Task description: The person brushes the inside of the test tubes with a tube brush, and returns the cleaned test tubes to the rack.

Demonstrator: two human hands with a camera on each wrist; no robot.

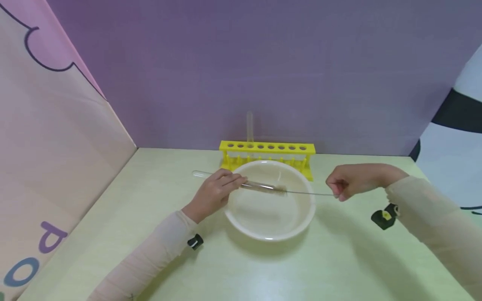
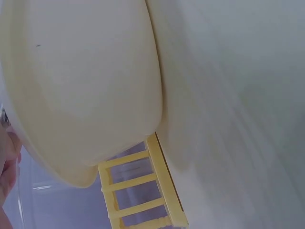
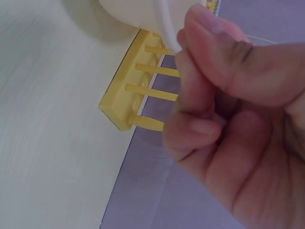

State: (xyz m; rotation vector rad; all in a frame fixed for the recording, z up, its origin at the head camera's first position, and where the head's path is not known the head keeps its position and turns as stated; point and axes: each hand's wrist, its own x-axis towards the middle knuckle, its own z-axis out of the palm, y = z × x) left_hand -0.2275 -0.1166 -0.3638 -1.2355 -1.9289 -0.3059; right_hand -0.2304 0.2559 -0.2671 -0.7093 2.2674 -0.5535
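My left hand [image 1: 216, 190] grips a clear glass test tube [image 1: 201, 174] lying nearly level over the left part of a white basin [image 1: 269, 239]. Its rounded end sticks out to the left, and its mouth faces right. Tan bristles of a test tube brush [image 1: 280, 190] show at the mouth; whether more lie inside is hard to tell. Right of the basin, my right hand [image 1: 350, 182] pinches the end of the brush's thin wire handle between thumb and fingers. The right wrist view shows those curled fingers [image 3: 195, 129] close up. Only a sliver of the left hand [image 2: 7, 162] appears in the left wrist view.
Behind the basin stands a yellow test tube rack [image 1: 267, 146], partly hidden by it. Another clear test tube [image 1: 250, 125] stands upright in the rack. A purple wall [image 1: 263, 75] closes off the table's back edge, with a printed panel [image 1: 56, 146] on the left.
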